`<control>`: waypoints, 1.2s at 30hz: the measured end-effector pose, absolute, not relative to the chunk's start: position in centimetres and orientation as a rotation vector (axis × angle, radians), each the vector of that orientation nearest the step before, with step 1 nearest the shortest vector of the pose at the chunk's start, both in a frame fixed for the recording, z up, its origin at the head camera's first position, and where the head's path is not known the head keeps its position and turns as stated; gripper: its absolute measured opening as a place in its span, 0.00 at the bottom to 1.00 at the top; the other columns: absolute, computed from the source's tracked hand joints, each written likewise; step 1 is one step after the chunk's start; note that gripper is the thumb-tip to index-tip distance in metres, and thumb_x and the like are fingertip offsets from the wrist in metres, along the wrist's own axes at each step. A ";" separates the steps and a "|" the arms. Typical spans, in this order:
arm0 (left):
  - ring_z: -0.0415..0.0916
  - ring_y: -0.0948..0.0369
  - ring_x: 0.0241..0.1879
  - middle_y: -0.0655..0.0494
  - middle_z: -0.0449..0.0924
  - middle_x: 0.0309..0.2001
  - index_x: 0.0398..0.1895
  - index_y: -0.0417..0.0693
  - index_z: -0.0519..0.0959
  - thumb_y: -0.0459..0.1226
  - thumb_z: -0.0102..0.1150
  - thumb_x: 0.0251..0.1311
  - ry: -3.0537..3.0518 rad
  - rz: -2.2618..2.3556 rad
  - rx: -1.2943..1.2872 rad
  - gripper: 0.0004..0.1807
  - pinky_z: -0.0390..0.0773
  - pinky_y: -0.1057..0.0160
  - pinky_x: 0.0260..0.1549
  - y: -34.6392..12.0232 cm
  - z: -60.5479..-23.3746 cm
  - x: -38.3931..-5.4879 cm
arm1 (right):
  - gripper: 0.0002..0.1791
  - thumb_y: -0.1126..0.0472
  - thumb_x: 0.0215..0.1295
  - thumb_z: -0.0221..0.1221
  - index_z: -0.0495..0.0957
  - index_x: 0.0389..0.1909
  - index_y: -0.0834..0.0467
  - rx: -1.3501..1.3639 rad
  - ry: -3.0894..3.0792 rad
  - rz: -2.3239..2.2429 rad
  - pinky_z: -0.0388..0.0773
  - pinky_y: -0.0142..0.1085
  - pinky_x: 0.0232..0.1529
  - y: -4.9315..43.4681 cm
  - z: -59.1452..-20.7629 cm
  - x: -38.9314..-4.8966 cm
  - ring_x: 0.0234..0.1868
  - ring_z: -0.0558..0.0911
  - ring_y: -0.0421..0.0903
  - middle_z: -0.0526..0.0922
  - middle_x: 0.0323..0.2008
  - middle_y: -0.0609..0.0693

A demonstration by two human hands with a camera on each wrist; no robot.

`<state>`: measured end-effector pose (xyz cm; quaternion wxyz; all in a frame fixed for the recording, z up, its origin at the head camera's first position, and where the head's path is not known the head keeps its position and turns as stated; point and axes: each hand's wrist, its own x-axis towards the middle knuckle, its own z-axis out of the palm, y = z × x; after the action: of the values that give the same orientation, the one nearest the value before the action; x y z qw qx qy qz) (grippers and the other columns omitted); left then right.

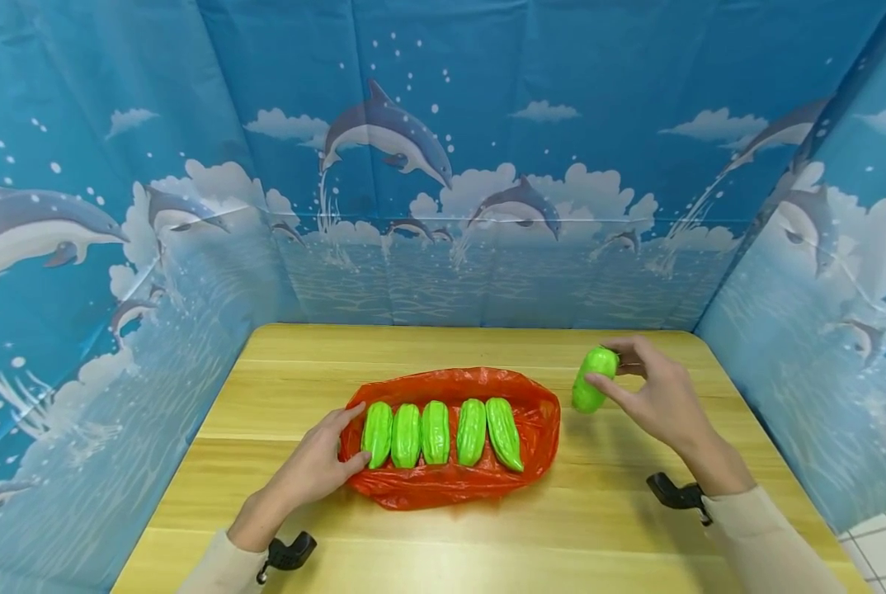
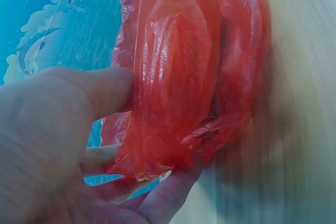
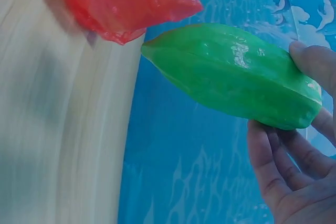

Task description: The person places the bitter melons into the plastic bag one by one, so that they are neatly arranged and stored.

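Note:
A red plastic bag (image 1: 443,488) lies spread open on the table, with several bright green ridged gourds (image 1: 435,432) side by side in it. My left hand (image 1: 313,462) grips the bag's left end, thumb and fingers on either side of it. In the left wrist view the crinkled bag (image 2: 176,72) hides the gourds. Off to the right of the bag, my right hand (image 1: 654,392) holds another green gourd (image 1: 594,379) between thumb and fingers, above the table. The right wrist view shows this gourd (image 3: 226,74) with its pointed end toward the bag.
The wooden table (image 1: 443,553) carries the bag near its middle. A blue dolphin-print sheet (image 1: 443,272) stands behind the table and along both sides. Each wrist wears a black strap mount (image 1: 290,551). White tiles (image 1: 884,549) show at the lower right.

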<state>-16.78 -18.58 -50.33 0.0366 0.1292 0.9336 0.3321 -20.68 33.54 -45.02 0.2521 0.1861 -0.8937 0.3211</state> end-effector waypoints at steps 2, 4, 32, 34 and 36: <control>0.75 0.32 0.82 0.35 0.74 0.85 0.90 0.41 0.69 0.40 0.77 0.75 2.871 1.025 0.396 0.45 0.77 0.28 0.81 -18.6 -50.4 -16.8 | 0.31 0.64 0.67 0.84 0.85 0.69 0.59 0.515 -2.425 0.871 0.81 0.12 0.52 33.3 -44.8 -20.8 0.46 0.94 0.50 0.94 0.51 0.57; 0.75 0.33 0.82 0.35 0.75 0.84 0.90 0.41 0.69 0.40 0.77 0.75 2.875 1.028 0.402 0.45 0.77 0.28 0.81 -18.7 -50.4 -16.8 | 0.30 0.63 0.68 0.83 0.85 0.69 0.59 0.521 -2.422 0.874 0.84 0.14 0.52 33.0 -44.6 -21.0 0.47 0.93 0.44 0.94 0.53 0.57; 0.73 0.32 0.84 0.37 0.70 0.88 0.94 0.46 0.64 0.41 0.83 0.67 2.862 1.032 0.431 0.55 0.78 0.28 0.81 -18.6 -50.5 -17.0 | 0.27 0.48 0.88 0.68 0.82 0.77 0.57 0.541 -2.649 0.961 0.93 0.57 0.57 27.2 -43.7 -21.8 0.60 0.91 0.60 0.86 0.70 0.61; 0.73 0.32 0.84 0.37 0.70 0.88 0.94 0.46 0.65 0.41 0.84 0.66 2.859 1.033 0.421 0.55 0.77 0.27 0.82 -18.5 -50.6 -17.0 | 0.27 0.48 0.87 0.69 0.84 0.76 0.57 0.546 -2.659 0.968 0.94 0.58 0.54 26.4 -43.8 -22.0 0.58 0.93 0.60 0.87 0.69 0.61; 0.72 0.32 0.85 0.37 0.70 0.89 0.94 0.46 0.65 0.42 0.84 0.66 2.860 1.036 0.420 0.56 0.76 0.27 0.82 -18.5 -50.7 -17.1 | 0.27 0.46 0.86 0.69 0.85 0.75 0.57 0.539 -2.671 0.973 0.95 0.57 0.52 25.6 -43.7 -22.4 0.56 0.94 0.59 0.89 0.68 0.60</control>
<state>-17.09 -18.49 -50.66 0.0355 0.1367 0.9308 0.3372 -22.36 25.56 -43.71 0.1240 0.1849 -0.9160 0.3336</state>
